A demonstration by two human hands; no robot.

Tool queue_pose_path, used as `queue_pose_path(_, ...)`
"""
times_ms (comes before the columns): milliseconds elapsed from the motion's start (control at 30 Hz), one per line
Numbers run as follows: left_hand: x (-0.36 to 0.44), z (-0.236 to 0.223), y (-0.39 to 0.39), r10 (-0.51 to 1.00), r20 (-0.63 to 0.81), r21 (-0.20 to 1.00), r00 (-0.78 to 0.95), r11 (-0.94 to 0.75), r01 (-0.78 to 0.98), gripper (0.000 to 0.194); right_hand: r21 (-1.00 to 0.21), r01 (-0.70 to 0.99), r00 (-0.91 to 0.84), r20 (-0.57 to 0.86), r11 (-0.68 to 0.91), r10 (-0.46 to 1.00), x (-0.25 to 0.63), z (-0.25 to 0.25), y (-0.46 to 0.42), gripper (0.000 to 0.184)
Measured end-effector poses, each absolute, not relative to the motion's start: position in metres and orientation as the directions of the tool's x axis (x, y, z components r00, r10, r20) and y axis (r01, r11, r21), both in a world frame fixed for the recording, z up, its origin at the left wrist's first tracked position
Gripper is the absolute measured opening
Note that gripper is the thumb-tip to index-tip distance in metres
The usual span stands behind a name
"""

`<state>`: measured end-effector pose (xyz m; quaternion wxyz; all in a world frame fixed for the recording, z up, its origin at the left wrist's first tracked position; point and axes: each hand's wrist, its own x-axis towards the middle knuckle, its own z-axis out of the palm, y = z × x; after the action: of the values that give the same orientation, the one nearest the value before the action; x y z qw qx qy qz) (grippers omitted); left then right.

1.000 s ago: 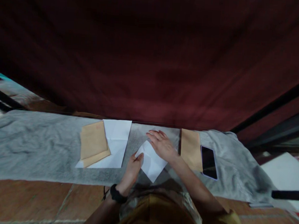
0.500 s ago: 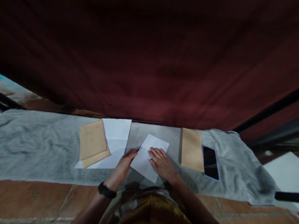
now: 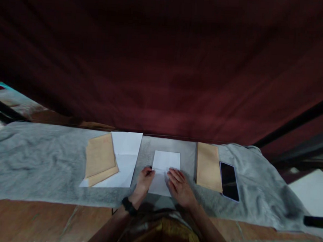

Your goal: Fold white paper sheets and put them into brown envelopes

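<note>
A creased white sheet of paper [image 3: 166, 159] lies upright in front of me on a grey cloth [image 3: 47, 157]. My left hand [image 3: 144, 181] pinches its left edge near the crease, fingers closed. My right hand [image 3: 181, 187] rests on the sheet's right side with fingers stretched out flat. To the left, two overlapping tan envelopes [image 3: 101, 155] cover part of a larger white sheet [image 3: 127, 148], which also has a fold line. Another tan envelope [image 3: 209, 167] lies to the right, beside a dark-screened phone [image 3: 229, 181].
A dark red curtain [image 3: 169, 81] hangs behind the cloth's far edge. Black metal bars [image 3: 298, 120] run at the right. A white panel [image 3: 314, 192] stands at the far right. Terracotta tiles [image 3: 43, 221] show along the near edge.
The white sheet has turned from a slant to lie straight, its far edge now level. Both hands stay at its edges, the right one shifted slightly right and nearer.
</note>
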<state>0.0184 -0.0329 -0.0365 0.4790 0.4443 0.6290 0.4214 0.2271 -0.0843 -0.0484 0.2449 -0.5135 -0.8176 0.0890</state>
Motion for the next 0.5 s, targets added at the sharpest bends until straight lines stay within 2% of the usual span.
queue_pose_path(100,0.012,-0.034,-0.039,0.97,-0.206,0.928,-0.129,0.235,0.29,0.012,-0.373,0.808,-0.361,0.299,0.456,0.883,0.23,-0.053,-0.09,0.043)
queue_pose_path(167,0.006,-0.029,-0.041,0.984,-0.136,0.89,-0.114,0.172,0.423,0.009,-0.364,0.809,-0.37,0.293,0.461,0.882,0.231,-0.053,-0.091,0.044)
queue_pose_path(233,0.006,-0.026,-0.04,0.999,0.035,0.799,-0.028,-0.011,0.601,0.013,-0.365,0.81,-0.369,0.289,0.458,0.883,0.231,-0.051,-0.091,0.044)
queue_pose_path(333,0.019,-0.03,-0.039,0.925,0.246,0.552,0.29,-0.38,0.742,0.035,-0.371,0.81,-0.364,0.291,0.455,0.885,0.23,-0.049,-0.091,0.043)
queue_pose_path(400,0.03,-0.036,-0.039,0.858,0.244,0.433,0.451,-0.513,0.741,0.047,-0.373,0.814,-0.343,0.309,0.444,0.887,0.229,-0.049,-0.093,0.043)
queue_pose_path(500,0.037,-0.046,-0.041,0.829,0.203,0.329,0.521,-0.558,0.761,0.058,-0.375,0.839,-0.267,0.349,0.394,0.899,0.228,-0.051,-0.097,0.044)
